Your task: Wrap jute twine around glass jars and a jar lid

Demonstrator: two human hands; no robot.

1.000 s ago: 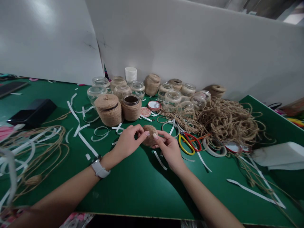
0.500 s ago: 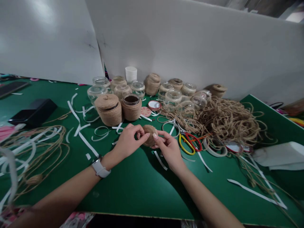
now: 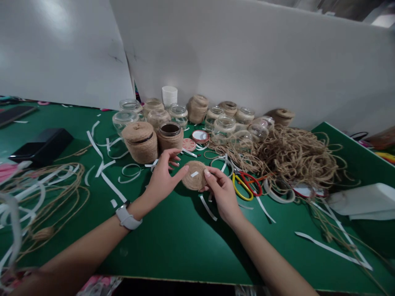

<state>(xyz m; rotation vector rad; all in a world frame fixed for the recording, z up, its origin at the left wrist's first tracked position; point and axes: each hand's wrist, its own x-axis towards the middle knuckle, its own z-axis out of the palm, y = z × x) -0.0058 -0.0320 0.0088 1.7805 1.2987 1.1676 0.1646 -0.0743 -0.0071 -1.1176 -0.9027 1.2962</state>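
Observation:
A round twine-covered disc (image 3: 191,183) faces up at the middle of the view, with a small white strip (image 3: 194,174) on its top. My right hand (image 3: 220,188) grips the disc's right edge between thumb and fingers. On the other side, my left hand (image 3: 165,174) has its thumb and fingers spread, the thumb tip close to the disc's upper left edge. Just behind my left hand stand an open twine-wrapped jar (image 3: 170,137) and a twine-wrapped jar with a twine-covered lid (image 3: 140,144).
Glass and wrapped jars (image 3: 224,129) line the back by a white panel. Scissors (image 3: 247,183) and a heap of loose twine (image 3: 302,158) lie to the right. Paper strips (image 3: 114,187) and twine coils are at left. A white cup stack (image 3: 170,97) stands behind.
My left hand has moved off the disc, back and slightly left, and its fingers have opened. The disc's top now shows more fully, with the white strip in sight.

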